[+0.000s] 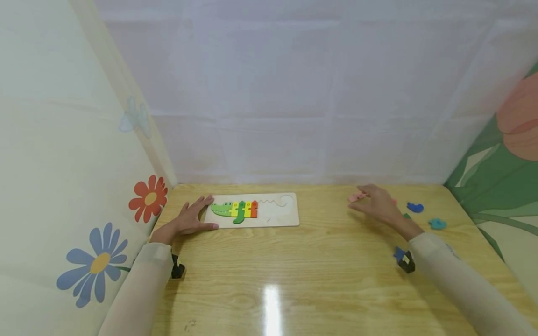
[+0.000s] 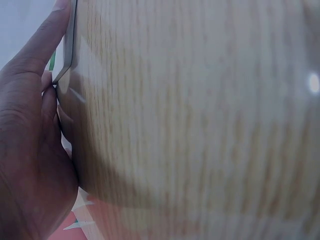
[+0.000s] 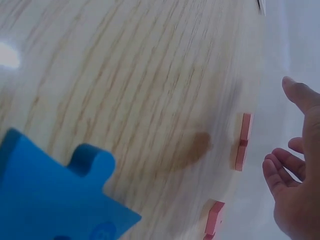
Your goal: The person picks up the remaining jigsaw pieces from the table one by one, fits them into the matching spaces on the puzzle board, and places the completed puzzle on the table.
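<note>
A pale wooden puzzle board (image 1: 277,217) lies towards the back left of the table. Set in its left part are a green crocodile head (image 1: 221,209), yellow and green pieces, and an orange piece (image 1: 254,210); bare board with a wavy line fills the right part. My left hand (image 1: 191,218) rests at the board's left end, fingers spread, thumb along the front edge. At the right, my right hand (image 1: 378,205) hovers with thumb and fingers apart around a pink puzzle piece (image 1: 357,197). In the right wrist view, that hand (image 3: 300,165) is empty, beside two pink pieces lying on the table.
Right of the right hand lie a dark blue piece (image 1: 415,207) and a teal piece (image 1: 437,224). Another blue piece (image 3: 55,200) is near the right wrist, and a bit of green (image 1: 407,216) shows by the forearm. White cloth (image 1: 269,140) closes off the back.
</note>
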Motion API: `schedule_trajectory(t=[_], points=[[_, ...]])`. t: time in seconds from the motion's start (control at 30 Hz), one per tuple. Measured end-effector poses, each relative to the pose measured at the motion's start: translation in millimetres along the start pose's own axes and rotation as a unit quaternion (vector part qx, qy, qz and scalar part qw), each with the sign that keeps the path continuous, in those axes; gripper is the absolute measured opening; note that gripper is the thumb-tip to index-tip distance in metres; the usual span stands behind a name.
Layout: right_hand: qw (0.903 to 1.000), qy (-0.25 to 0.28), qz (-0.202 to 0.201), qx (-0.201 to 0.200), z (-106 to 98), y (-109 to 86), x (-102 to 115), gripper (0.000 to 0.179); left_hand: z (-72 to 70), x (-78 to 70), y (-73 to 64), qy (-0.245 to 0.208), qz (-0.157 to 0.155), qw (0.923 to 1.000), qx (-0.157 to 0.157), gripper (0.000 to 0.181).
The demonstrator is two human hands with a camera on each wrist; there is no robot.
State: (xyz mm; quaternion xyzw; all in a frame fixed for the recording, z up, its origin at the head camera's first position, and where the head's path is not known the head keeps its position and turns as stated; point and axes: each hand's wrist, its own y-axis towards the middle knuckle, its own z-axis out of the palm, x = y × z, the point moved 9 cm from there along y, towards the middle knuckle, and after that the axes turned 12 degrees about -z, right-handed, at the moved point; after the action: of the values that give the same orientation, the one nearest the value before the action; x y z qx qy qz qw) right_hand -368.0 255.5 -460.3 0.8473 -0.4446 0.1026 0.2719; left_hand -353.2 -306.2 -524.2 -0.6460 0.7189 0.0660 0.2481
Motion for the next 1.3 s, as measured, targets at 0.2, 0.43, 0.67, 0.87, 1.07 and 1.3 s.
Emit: schedule_trajectory(t=[0.2, 0.43, 0.67, 0.87, 1.07, 1.3], points=[[0.9999, -0.011, 0.003, 0.005, 0, 2.6, -5, 0.073, -1.3, -0.7, -1.3, -0.003, 0.001, 1.0, -0.002, 0.116], [0.9999, -0.004, 0.012, 0.01, 1, 3.9, -11, 0.073, -0.9, 0.2, -1.4, -0.002, -0.002, 1.0, -0.002, 0.116], [0.9994, -0.017, 0.022, 0.019, 5, 2.6, -20, 0.073, 0.0, -0.4, -0.5, 0.003, -0.005, 1.0, -0.002, 0.115], [0.9995, -0.014, 0.023, 0.018, 7, 3.1, -24, 0.073, -0.9, -1.3, -0.1, 0.003, -0.007, 1.0, -0.003, 0.116], [0.9998, -0.001, 0.017, 0.013, 8, 4.3, -24, 0.07, -1.1, -1.4, -0.6, 0.0, -0.003, 1.0, -0.004, 0.115], [0.9999, 0.002, 0.005, 0.01, 11, 7.4, -23, 0.065, -0.9, -1.8, -1.8, 0.001, -0.005, 1.0, -0.004, 0.115]])
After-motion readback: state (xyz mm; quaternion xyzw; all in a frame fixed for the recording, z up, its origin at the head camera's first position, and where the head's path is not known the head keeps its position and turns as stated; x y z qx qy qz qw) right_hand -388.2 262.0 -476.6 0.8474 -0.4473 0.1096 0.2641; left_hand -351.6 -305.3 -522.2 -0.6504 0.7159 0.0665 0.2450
